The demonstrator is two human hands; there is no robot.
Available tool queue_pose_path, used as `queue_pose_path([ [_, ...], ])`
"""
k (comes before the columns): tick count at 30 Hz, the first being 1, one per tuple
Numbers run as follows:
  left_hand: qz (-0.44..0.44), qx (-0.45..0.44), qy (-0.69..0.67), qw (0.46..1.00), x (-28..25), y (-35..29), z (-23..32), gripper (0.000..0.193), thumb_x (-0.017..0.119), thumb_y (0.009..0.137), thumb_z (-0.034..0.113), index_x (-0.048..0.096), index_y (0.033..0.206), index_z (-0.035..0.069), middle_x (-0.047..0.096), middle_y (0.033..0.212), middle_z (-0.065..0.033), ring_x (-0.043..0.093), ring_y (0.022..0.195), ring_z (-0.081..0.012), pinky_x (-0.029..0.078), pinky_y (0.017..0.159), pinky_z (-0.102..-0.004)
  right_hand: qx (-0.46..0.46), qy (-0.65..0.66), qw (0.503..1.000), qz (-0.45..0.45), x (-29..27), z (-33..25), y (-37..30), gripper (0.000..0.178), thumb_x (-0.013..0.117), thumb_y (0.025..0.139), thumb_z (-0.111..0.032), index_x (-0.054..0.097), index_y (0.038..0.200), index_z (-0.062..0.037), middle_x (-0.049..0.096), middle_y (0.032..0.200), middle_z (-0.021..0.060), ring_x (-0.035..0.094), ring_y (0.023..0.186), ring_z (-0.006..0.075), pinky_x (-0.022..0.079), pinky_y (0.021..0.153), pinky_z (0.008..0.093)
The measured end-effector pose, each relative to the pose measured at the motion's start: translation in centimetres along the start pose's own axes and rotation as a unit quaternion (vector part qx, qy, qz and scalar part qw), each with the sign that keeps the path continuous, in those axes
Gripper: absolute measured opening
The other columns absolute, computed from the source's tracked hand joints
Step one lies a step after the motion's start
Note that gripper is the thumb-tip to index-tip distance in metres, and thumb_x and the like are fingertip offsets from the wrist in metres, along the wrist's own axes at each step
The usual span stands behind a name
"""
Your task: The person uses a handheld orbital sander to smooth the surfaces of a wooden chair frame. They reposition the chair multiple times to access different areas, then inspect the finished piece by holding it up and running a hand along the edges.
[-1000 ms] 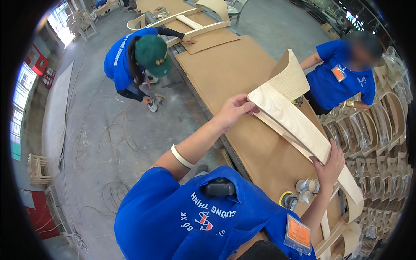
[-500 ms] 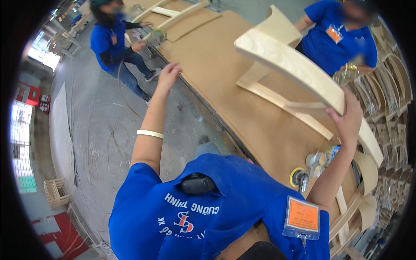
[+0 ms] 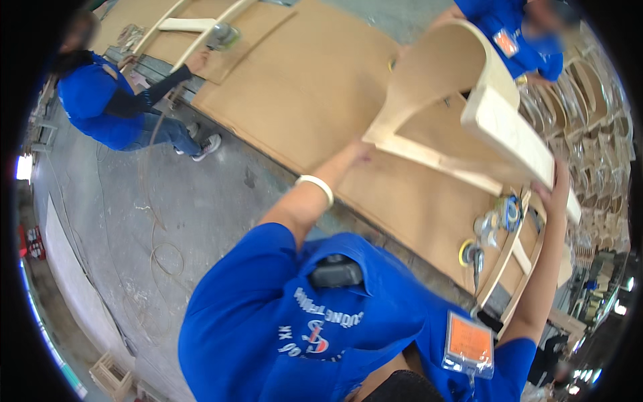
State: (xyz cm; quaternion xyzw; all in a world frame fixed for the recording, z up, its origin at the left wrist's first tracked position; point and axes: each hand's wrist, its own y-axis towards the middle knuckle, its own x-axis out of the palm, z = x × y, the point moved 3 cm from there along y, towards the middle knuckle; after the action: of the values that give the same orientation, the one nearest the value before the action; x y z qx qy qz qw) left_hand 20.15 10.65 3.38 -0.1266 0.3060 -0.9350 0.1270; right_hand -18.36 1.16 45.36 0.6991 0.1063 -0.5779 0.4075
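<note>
The curved wooden frame (image 3: 435, 74) is positioned over the cardboard-covered surface (image 3: 308, 80); contact between them cannot be confirmed. Compared with half a second ago, the frame is turned, exposing more of its curved panel, and the left hand (image 3: 362, 153) has moved to its lower left corner, grip hidden. The right hand (image 3: 554, 191) grasps the right side. Two-sided control now appears available.

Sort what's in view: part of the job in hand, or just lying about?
In the job:
curved wooden frame
right grip, holding it
left grip, by its corner
brown bench covering beneath

Apparently lying about:
yellow-rimmed sander, untouched
clear containers
stacked curved parts
</note>
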Motion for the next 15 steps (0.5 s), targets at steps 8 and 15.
queue_pose_path([
  [8, 0.057, 0.083, -0.08, 0.992, -10.4, 6.9, 4.5, 0.056, 0.064, 0.088, 0.017, 0.042, 0.135, -0.002, 0.055, 0.126, -0.0197, 0.054, 0.115, -0.0315, 0.046, 0.096, -0.0434, 0.082, 0.011, 0.997, 0.01, -1.1, -6.2, -2.2, 0.089, 0.079, 0.058, -0.053, 0.051, 0.12, 0.0048, 0.056, 0.113, 0.0193, 0.055, 0.107, 0.035, 0.041, 0.097, 0.0416],
  [15, 0.628, 0.301, 0.181, 0.694, -50.7, -8.5, 22.0, 0.052, 0.068, 0.077, 0.028, 0.06, 0.116, -0.006, 0.061, 0.116, -0.0279, 0.059, 0.108, -0.0384, 0.047, 0.092, -0.041, 0.085, 0.112, 0.99, -0.004, -0.3, -1.9, -1.5, 0.087, 0.052, 0.082, -0.07, 0.05, 0.126, 0.005, 0.055, 0.123, 0.0198, 0.052, 0.117, 0.0329, 0.038, 0.101, 0.041],
])
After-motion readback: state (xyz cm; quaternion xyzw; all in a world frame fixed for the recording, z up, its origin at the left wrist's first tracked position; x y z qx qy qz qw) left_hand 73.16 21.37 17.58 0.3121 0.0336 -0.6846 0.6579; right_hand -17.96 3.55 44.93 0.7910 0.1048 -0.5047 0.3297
